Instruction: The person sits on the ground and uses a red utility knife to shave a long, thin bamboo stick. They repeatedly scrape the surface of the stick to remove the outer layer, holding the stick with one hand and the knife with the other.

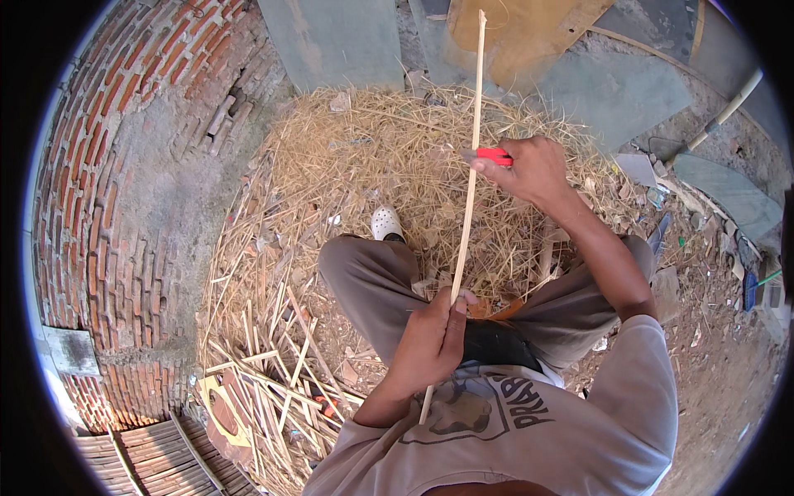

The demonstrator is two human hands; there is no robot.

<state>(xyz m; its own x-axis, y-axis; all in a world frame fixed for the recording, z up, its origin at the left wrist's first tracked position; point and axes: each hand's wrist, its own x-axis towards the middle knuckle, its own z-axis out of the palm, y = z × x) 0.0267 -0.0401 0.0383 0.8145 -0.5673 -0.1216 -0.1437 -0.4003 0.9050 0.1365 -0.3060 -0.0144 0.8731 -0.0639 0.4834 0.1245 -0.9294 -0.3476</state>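
Note:
A long, pale strip of split bamboo (pixel 470 215) runs upright in front of me, its lower end reaching past my shirt. Near my lap my left hand (pixel 433 341) is wrapped round its lower part, thumb along the strip. Farther out, my right hand (pixel 529 168) grips a red-handled utility knife (pixel 495 156). The knife's grey blade lies against the upper part of the strip. The fingers of my right hand are closed on the handle, partly hiding it.
Dry shavings (pixel 356 165) cover the ground beyond my legs. Loose bamboo strips (pixel 281 397) lie in a pile to my left, before a brick wall (pixel 116 215). Grey sheets (pixel 339 45) and a brown board (pixel 521 37) stand at the far side. A pale pipe (pixel 728 107) sticks out at right.

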